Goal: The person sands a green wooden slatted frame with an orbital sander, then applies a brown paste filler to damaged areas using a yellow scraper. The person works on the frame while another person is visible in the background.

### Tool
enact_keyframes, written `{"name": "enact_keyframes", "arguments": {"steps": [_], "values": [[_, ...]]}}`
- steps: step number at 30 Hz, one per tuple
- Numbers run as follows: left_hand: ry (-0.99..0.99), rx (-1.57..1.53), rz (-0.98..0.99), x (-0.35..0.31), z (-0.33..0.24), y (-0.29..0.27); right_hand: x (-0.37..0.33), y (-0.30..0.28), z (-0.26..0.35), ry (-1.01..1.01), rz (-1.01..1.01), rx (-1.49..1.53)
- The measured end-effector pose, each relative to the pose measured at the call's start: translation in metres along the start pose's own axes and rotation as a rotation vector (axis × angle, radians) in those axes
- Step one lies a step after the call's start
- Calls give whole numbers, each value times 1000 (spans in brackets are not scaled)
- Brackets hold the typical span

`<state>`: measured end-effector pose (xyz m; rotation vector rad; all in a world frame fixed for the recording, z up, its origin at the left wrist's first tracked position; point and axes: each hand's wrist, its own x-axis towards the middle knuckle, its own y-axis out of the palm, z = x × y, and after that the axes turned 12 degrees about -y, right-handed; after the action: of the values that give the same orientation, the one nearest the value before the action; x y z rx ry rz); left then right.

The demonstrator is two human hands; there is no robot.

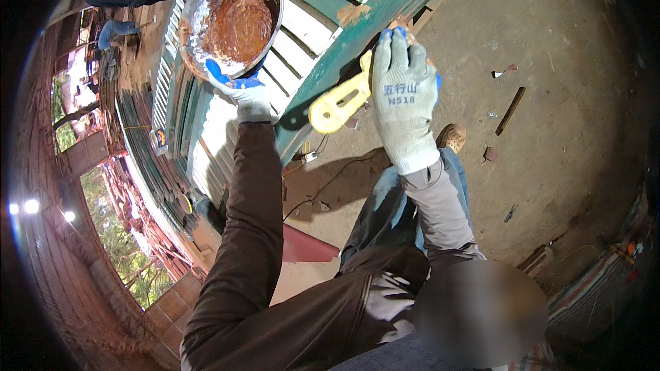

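My left hand [242, 91], in a blue-and-white work glove, grips the lower rim of a round metal bowl [276, 1]. Reddish-brown paste [240, 22] lies inside it and smears its walls. My right hand [404, 86], gloved in grey-white with blue fingertips, is closed on a yellow plastic scraper [340, 104]. Its slotted handle with a hole sticks out to the left of the palm; the working end is hidden by the hand. Both hang by a green wooden frame [323, 69] with white slats [302, 22]. A brown paste patch [353, 14] marks the frame above.
More slatted green panels [148, 134] stand stacked at the left. A thin cable [323, 189] runs over the floor [564, 82], where a wood strip [510, 110] and small scraps lie. Another person [118, 31] is at the far left. A striped sack [584, 285] sits lower right.
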<state>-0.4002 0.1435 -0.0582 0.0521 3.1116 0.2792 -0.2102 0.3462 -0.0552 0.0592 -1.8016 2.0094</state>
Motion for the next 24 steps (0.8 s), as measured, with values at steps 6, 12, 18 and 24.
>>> {"name": "enact_keyframes", "arguments": {"steps": [6,12,18,24], "values": [[25,-11,-41,3,3,-8,-66,-7,-3,-76,-87,706],[22,53,-74,13,8,-19,-65,56,-17,67,-509,780],[-39,72,-43,9,0,-15,-50,90,0,127,-546,760],[-28,135,-71,10,0,-8,-67,101,22,96,-516,742]]}}
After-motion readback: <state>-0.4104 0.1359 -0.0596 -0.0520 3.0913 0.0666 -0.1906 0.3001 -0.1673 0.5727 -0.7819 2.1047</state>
